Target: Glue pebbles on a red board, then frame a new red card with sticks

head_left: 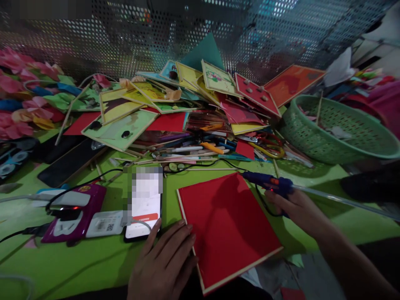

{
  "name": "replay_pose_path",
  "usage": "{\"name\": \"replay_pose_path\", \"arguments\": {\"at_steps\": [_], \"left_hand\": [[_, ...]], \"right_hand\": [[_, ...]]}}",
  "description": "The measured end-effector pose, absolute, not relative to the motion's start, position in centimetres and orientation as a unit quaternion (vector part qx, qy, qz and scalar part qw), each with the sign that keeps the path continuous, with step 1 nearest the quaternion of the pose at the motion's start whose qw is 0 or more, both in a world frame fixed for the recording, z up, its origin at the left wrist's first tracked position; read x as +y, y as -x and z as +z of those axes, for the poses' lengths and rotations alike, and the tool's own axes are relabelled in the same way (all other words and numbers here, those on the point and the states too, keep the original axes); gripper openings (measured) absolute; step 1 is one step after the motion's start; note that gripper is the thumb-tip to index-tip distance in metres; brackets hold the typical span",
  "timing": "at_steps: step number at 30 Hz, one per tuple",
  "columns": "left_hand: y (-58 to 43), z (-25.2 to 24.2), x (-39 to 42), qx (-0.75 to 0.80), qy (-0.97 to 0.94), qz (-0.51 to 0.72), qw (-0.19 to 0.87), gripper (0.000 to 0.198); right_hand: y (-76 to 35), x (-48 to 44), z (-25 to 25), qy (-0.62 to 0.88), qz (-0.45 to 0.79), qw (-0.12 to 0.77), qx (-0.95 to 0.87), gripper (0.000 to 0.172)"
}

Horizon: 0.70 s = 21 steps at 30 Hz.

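Observation:
A red board (229, 225) lies tilted at the table's front edge, with pale sticks along its left and bottom sides. My left hand (167, 258) rests at the board's left edge, fingers stretched out, its index finger by the lower edge of a lit phone (146, 204). At the board's upper right, my right hand (289, 204) is wrapped round a blue glue gun (278, 183). A long clear glue stick (337, 198) sticks out of the gun's back, and its nozzle is over the board's top right corner.
A purple power strip (78, 216) with cables sits left on the green table (103, 262). Behind are framed colored cards (218, 79), pens and sticks (187, 148), and scissors (268, 148). A green basket (340, 146) stands right, paper flowers (28, 91) far left. A black cable runs behind the board.

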<state>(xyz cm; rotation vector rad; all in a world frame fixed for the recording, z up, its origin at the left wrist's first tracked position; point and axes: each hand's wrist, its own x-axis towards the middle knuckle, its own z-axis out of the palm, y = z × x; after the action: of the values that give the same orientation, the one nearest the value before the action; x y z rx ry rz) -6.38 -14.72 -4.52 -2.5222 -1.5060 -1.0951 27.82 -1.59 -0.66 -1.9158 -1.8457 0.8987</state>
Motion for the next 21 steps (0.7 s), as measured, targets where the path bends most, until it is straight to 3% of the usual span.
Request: {"name": "replay_pose_path", "arguments": {"at_steps": [21], "left_hand": [[6.4, -4.6, -14.7, -0.478, 0.807, -0.348, 0.006, 0.020]], "right_hand": [[-28.2, -1.8, -1.0, 0.665, 0.367, 0.204, -0.618, 0.068]]}}
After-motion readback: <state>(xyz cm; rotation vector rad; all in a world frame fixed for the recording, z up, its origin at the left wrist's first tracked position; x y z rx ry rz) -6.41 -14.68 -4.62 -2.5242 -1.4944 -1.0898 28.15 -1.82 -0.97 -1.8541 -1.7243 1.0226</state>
